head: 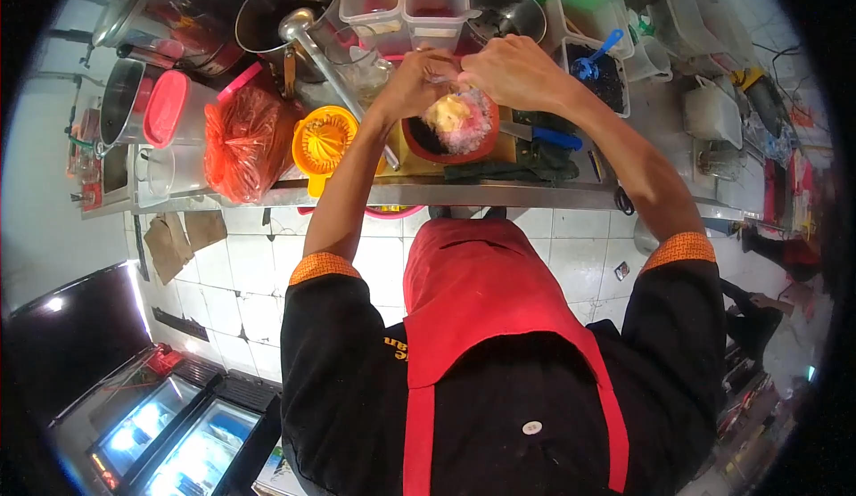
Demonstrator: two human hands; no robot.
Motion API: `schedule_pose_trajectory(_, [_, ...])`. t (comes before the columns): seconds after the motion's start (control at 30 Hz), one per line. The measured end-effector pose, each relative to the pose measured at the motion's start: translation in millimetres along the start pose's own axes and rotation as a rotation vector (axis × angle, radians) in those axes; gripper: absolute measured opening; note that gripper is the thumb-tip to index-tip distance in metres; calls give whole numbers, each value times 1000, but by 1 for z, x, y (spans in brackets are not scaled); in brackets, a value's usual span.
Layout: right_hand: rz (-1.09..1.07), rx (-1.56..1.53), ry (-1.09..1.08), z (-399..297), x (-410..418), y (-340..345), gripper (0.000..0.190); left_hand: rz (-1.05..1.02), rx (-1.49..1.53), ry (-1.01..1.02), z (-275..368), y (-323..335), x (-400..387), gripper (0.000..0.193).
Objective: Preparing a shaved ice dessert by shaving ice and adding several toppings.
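Note:
An orange-red bowl point(449, 157) stands on a board near the counter's front edge, holding white crushed ice, something pink, a pale yellow topping and something dark at the left. Over its far rim my left hand point(428, 78) and my right hand point(511, 71) meet, fingers bent, with a small, seemingly clear plastic piece between them; its kind is hard to tell. Right of the bowl lie a blue-handled knife point(555, 138) and a dark green cloth point(521, 170). A steel ladle point(334, 81) slants down on the left, beside a yellow citrus juicer point(326, 142).
Left are a knotted red plastic bag point(244, 148) and a pink-lidded container point(167, 109). Behind my hands stand a steel pot point(287, 8), clear tubs point(436, 1) and another pot point(508, 11). A tub of dark contents point(602, 88) holds a blue spoon. A person point(756, 322) is at the far right.

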State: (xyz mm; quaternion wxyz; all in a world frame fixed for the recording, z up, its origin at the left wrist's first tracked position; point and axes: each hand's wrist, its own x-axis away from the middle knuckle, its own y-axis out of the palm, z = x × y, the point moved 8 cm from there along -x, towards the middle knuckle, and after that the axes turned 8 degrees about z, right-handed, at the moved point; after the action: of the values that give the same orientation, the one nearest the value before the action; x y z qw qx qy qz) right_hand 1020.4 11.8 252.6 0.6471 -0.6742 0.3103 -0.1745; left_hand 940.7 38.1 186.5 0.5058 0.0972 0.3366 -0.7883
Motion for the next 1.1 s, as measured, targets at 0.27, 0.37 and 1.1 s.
schedule_pose_trajectory(0.27, [-125, -38, 26, -12, 7, 2, 10, -46, 15, -13, 10, 7, 18, 17])
schedule_pose_trajectory(0.37, [-27, -59, -25, -16, 9, -4, 10, -143, -92, -29, 8, 10, 21, 20])
schedule_pose_trajectory(1.1, [528, -155, 500, 6, 70, 26, 19, 77, -210, -404, 13, -13, 34, 16])
